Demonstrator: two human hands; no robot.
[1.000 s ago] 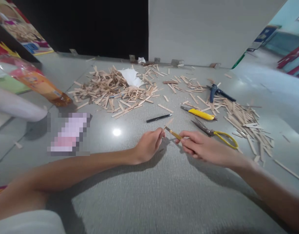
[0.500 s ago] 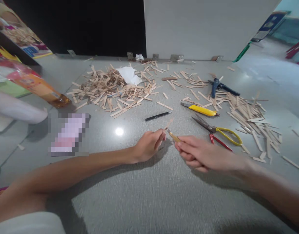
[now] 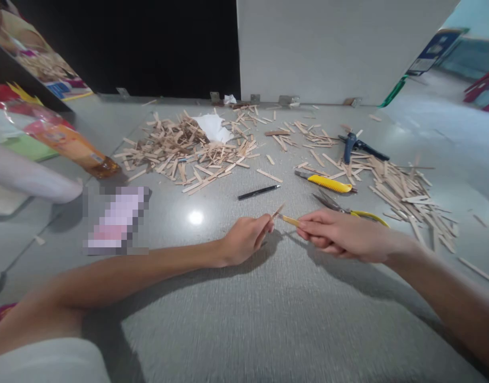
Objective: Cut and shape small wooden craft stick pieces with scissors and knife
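My left hand (image 3: pixel 246 239) is closed in a pinch on a small thin wooden stick (image 3: pixel 279 210), which points up and away. My right hand (image 3: pixel 340 234) is closed around a slim yellow-handled tool (image 3: pixel 290 220). Its thin tip is at the stick, just right of my left fingertips; whether they touch I cannot tell. Beyond my hands lies a black pen (image 3: pixel 259 192). A yellow utility knife (image 3: pixel 330 183) rests to the right, and my right hand partly covers yellow-handled scissors (image 3: pixel 370 217).
A large heap of wooden sticks (image 3: pixel 168 143) with white paper (image 3: pixel 214 127) lies at the back left. More sticks (image 3: pixel 404 186) and a dark blue tool (image 3: pixel 350 146) are on the right. A phone (image 3: pixel 118 218), an orange-labelled bottle (image 3: pixel 79 146) and another person's arm (image 3: pixel 32 173) are left.
My right hand has moved up, turning the yellow-handled tool flatter, and now covers more of the scissors and the red-handled tool. The stick in my left hand has tilted.
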